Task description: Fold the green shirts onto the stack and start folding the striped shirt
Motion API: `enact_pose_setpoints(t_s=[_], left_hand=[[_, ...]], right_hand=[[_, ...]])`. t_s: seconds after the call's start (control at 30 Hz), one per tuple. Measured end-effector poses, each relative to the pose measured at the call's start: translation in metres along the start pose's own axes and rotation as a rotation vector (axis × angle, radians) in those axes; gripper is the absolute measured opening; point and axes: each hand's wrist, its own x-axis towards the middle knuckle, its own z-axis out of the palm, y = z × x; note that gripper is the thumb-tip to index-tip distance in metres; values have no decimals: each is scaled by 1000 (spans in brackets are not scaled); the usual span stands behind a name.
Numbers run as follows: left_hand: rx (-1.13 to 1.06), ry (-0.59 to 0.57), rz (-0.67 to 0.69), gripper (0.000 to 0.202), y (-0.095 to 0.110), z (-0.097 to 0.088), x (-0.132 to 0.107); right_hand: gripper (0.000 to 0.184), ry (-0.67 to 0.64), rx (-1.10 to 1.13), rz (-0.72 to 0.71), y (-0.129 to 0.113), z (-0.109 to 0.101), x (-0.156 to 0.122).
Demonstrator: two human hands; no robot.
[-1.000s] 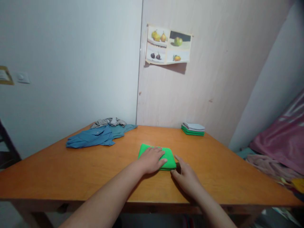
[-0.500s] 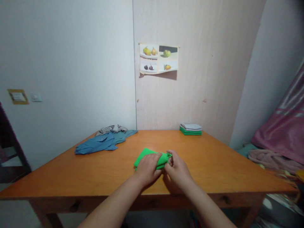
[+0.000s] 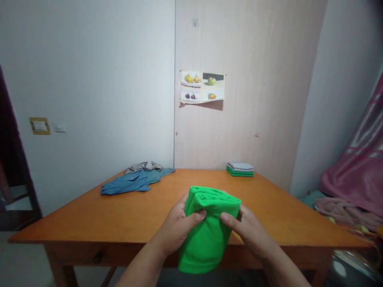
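- Folded green cloth [image 3: 206, 239] has moved up from the bench [image 3: 140, 221]: half a second ago it lies low between the palms, and now it stands upright, nearer to the wearer, in front of the bench's near edge.
- Left hand [image 3: 176, 229] holds its left side, with the thumb pressed on the near face; the fingers are mostly hidden behind the cloth.
- Right hand [image 3: 253, 229] holds the other side near the upper corner, also with the thumb in front. How its hidden fingers are placed, I cannot tell.
- At the top end, several folded layers are visible, lying close together; the lower part hangs down smooth and covers a piece of the bench front.
- For the work, I judge this change means that the cloth is now carried only by the two hands, and its layers depend on their grip; if one thumb loosens, the fold could open.
- Farther back, the blue garment [image 3: 125, 184] and the striped cloth [image 3: 136, 168] remain loose and unfolded at the left of the bench.
- At the right rear, the neat stack [image 3: 239, 170], light grey above green, also stays in its place, well apart from both hands.
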Motion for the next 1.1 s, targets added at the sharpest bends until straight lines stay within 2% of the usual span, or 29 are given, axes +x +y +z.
enact_pose_setpoints(t_s=[0.07, 0.1, 0.27, 0.33, 0.47, 0.57, 0.63, 0.77, 0.83, 0.9, 0.97, 1.03, 1.1], left_hand=[[-39, 14, -19, 49, -10, 0, -6], [-42, 40, -18, 50, -16, 0, -8], [28, 260, 56, 53, -46, -6, -18], [44, 308, 64, 51, -54, -8, -22], [66, 233, 61, 44, -57, -9, -28], [44, 167, 67, 49, -54, -9, -28], [41, 160, 74, 47, -52, -9, -26], [66, 183, 92, 29, -53, -11, -24], [66, 188, 79, 26, -52, -11, -25], [50, 178, 50, 25, -52, -11, -27], [27, 172, 19, 25, -51, -10, -29], [-1, 173, -8, 27, -50, -9, -32], [-21, 169, -32, 29, -49, -9, -33]], right_hand=[[52, -124, 67, 43, -3, 7, -6], [46, -135, 95, 53, -2, 11, -9], [40, -22, 196, 68, 18, 23, -17], [40, -4, 216, 83, 26, 24, -18], [39, 17, 198, 102, 36, 25, -22], [41, 20, 175, 98, 39, 27, -23], [43, 9, 167, 96, 43, 29, -25], [44, 6, 98, 103, 53, 29, -31], [51, 59, 4, 92, 57, 25, -34], [68, 116, -131, 71, 58, 19, -38], [80, 117, -272, 33, 53, 11, -40], [77, 72, -393, -42, 44, 5, -41], [61, 29, -481, -117, 33, 2, -41]])
